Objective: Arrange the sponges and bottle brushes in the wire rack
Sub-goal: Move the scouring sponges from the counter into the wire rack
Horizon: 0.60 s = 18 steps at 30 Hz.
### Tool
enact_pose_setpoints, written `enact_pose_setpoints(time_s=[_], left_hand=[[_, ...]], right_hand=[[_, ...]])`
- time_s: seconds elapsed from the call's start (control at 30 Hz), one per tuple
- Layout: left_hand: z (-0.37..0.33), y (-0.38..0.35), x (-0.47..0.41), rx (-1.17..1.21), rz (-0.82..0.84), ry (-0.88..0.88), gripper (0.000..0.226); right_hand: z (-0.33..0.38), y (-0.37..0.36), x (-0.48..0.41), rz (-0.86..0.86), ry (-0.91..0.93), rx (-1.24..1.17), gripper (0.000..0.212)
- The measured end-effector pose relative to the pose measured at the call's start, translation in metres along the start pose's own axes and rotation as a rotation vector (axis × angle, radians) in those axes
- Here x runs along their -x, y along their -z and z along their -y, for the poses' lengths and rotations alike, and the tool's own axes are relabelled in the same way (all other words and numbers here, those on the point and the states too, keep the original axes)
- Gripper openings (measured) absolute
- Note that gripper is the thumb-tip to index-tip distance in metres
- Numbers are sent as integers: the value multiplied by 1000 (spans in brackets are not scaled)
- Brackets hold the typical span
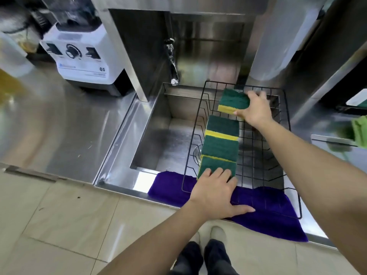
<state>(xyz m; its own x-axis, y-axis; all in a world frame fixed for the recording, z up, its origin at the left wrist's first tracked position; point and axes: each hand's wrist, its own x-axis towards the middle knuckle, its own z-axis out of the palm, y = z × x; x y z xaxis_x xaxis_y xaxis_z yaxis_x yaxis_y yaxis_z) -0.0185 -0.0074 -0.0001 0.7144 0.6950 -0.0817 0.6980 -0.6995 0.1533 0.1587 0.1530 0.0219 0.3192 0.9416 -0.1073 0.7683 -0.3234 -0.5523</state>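
A black wire rack (286,108) spans the right half of a steel sink. Three green-and-yellow sponges lie in a row along its left side: a far one (222,126), a middle one (220,148) and a near one (214,164). My left hand (214,193) rests flat with its fingertips on the near sponge, thumb out over the purple cloth. My right hand (256,110) grips another green-and-yellow sponge (233,101) by its right end, just beyond the row at the rack's far end. No bottle brushes are in view.
A purple cloth (278,211) lies under the rack's near edge on the sink rim. The sink basin (164,143) is open on the left, with a faucet (172,72) above. A white blender base (83,60) stands on the left counter. A green cloth (359,132) lies at far right.
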Motion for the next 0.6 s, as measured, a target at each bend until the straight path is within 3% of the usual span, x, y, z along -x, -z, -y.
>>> enact_pose_setpoints(time_s=[0.17,0.43,0.6], left_hand=[[2,-7,-1,35,-74,-21,72],[1,-8,-1,-1,-61,-14,73],[0,-9,-2,-13,-74,-38,72]], right_hand=[[3,-21,-13,72,14,28,69],[-10,-41,-19,83,41,60,41],[-17,-31,-18,244,91,113,39]])
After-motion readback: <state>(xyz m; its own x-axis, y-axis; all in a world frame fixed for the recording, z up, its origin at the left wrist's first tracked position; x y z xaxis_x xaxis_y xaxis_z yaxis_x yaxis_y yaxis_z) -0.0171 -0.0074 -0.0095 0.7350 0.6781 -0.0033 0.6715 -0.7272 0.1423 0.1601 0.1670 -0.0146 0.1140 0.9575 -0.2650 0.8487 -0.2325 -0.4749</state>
